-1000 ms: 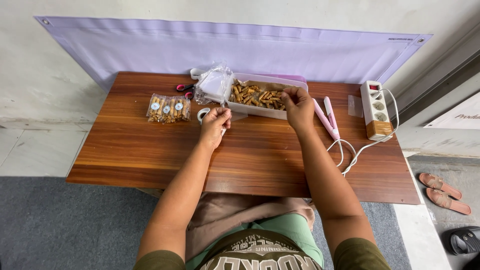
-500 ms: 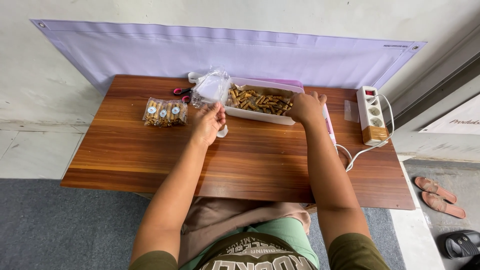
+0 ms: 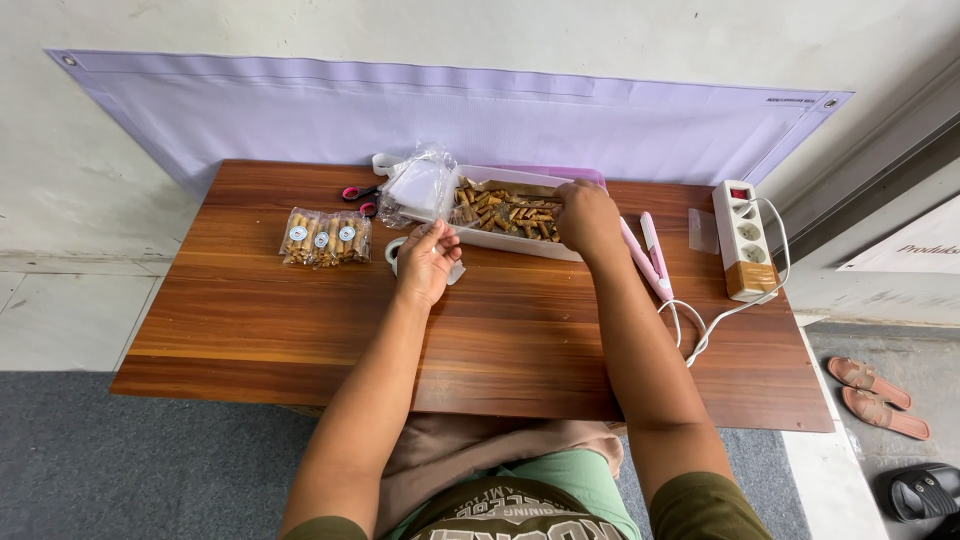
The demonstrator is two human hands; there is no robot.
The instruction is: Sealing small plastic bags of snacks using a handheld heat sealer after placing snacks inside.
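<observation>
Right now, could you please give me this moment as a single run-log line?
left hand: holding small clear bag, raised | right hand: in snack tray, on brown sticks | filled packets: left on table

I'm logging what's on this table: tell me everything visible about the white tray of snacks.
The white tray is a shallow rectangular container, plastic by its look, lying flat at the far middle of the wooden table. It holds many short golden-brown snack sticks. The right hand reaches into its right end; clear bags lie against its left end.
</observation>
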